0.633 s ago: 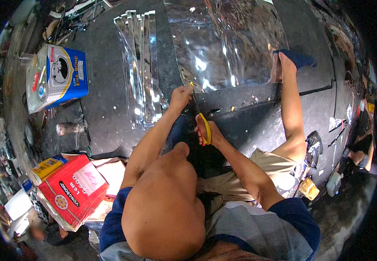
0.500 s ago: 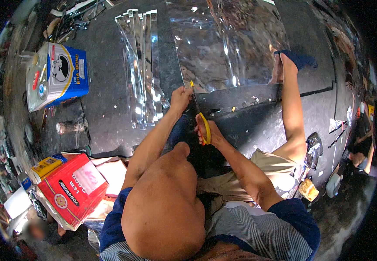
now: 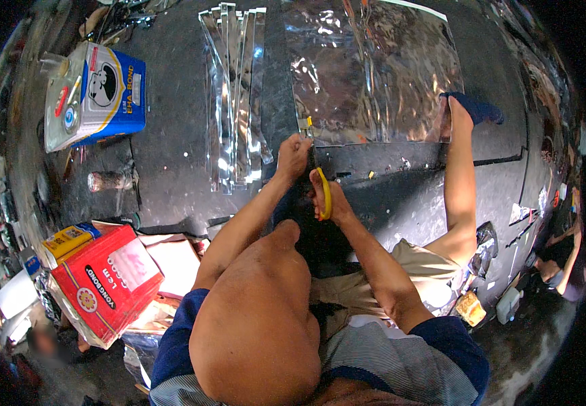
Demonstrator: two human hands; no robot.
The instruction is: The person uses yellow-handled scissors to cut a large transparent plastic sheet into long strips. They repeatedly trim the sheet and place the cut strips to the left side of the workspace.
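Reflective sheet point(image 3: 381, 74): spread on the black floor point(image 3: 171, 152), beyond both hands, reaching toward the floor's far edge in view.
Left hand point(image 3: 294, 157): fingers closed together, pinching the sheet's near left corner; a loose pinch could let the film slip or crease.
Right hand point(image 3: 337, 201): fingers clamped through the handles of the yellow scissors point(image 3: 326, 193) (blades lost in shadow, so their spread cannot be told).
Blade side: the left fingertips sit just ahead; a careless squeeze could nick them or leave a crooked edge.
Blue-socked foot point(image 3: 476, 109): beside the sheet's right edge, near its near corner; a shift of the leg could drag or buckle the film.
Cut strips point(image 3: 237, 101): overlapping, left of the sheet; a swinging left forearm could scatter them.
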